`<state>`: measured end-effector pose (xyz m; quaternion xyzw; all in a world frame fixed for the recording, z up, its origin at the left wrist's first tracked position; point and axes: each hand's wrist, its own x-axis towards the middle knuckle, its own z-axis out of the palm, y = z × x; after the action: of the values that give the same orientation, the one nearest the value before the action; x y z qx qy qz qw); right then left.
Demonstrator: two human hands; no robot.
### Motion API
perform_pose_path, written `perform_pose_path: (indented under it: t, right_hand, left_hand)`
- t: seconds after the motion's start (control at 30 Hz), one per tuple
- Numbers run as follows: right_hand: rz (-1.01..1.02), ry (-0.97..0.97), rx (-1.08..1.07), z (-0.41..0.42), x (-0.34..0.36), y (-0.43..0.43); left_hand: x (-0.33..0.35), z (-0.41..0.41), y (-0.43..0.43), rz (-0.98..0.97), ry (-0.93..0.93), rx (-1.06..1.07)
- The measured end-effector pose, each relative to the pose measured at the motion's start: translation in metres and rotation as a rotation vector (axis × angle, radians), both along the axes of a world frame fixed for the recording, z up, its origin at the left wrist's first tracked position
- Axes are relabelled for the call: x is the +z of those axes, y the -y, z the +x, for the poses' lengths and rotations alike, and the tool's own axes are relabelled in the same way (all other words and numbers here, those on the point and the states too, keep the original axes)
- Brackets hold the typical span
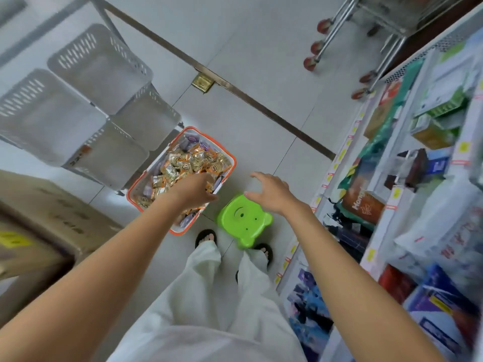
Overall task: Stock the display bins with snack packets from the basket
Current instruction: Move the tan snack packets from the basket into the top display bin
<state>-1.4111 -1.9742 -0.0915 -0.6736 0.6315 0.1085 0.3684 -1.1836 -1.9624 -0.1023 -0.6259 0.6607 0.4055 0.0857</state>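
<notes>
Head view looked steeply down onto a pale tiled floor. Fingers of the left hand (194, 188) were curled downward among the snack packets (183, 163), knuckles up; whether they had closed on a packet could not be told, since the fingertips were hidden behind the hand. From that hand the wrist ran straight into a bare forearm stretched from the near left corner of the scene. Fingers of the right hand (270, 192) were spread and loosely bent, holding nothing, the palm facing down above the far edge of a green stool (244, 222). Its forearm reached out from the near right.

Those packets, gold, orange and purple, filled an orange-rimmed basket (231, 155) that stood on the floor just left of the stool. Left of and beyond the basket stood a rack of white slotted display bins (99, 69), their insides bare. Near the basket, two sandalled feet showed below white trousers. A cardboard box (52, 212) sat at the left, stocked shelves (431, 158) ran along the right, and cart wheels (324, 26) showed at the far right.
</notes>
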Motion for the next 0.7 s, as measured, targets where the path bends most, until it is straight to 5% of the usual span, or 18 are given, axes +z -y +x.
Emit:
perform_pose_path:
  t: [0.27, 0.7]
  right_hand:
    - [0.023, -0.009, 0.411, 0.045, -0.013, 0.085]
    - [0.060, -0.088, 0.781, 0.164, -0.060, 0.168]
  left_hand:
    - [-0.012, 0.016, -0.001, 0.002, 0.002, 0.377]
    - [-0.053, 0.090, 0.016, -0.006, -0.013, 0.809]
